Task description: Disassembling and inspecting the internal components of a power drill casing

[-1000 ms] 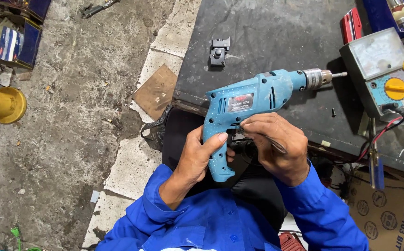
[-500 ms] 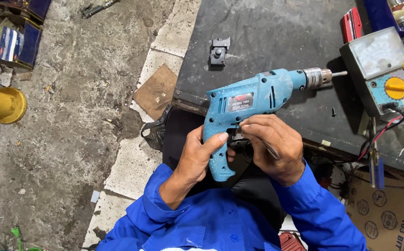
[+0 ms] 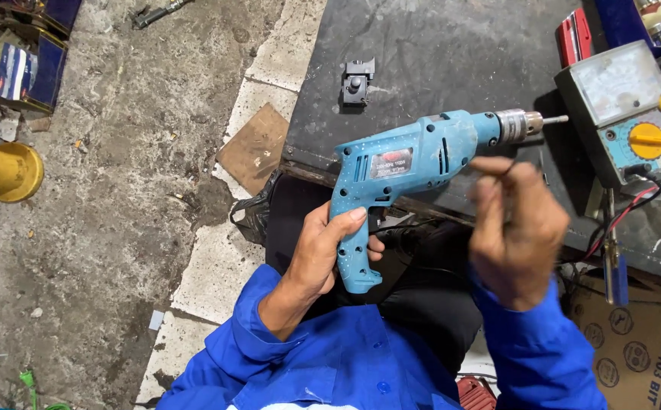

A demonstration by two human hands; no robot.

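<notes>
Two hands work at one blue drill (image 3: pixel 422 163), which lies level over the lap, chuck toward the meter (image 3: pixel 623 110) on the dark bench (image 3: pixel 437 53). Left hand (image 3: pixel 327 254) is clenched round the drill's handle — thumb on the side, holding the body steady at its lower end — while the right hand (image 3: pixel 517 228) hovers just beside the chuck, blurred, fingers curled about what looks like a thin dark wire; whether it truly grips it cannot be told. Beyond the drill, on the bench, a small black switch part (image 3: pixel 356 82) lies apart — within reach.
</notes>
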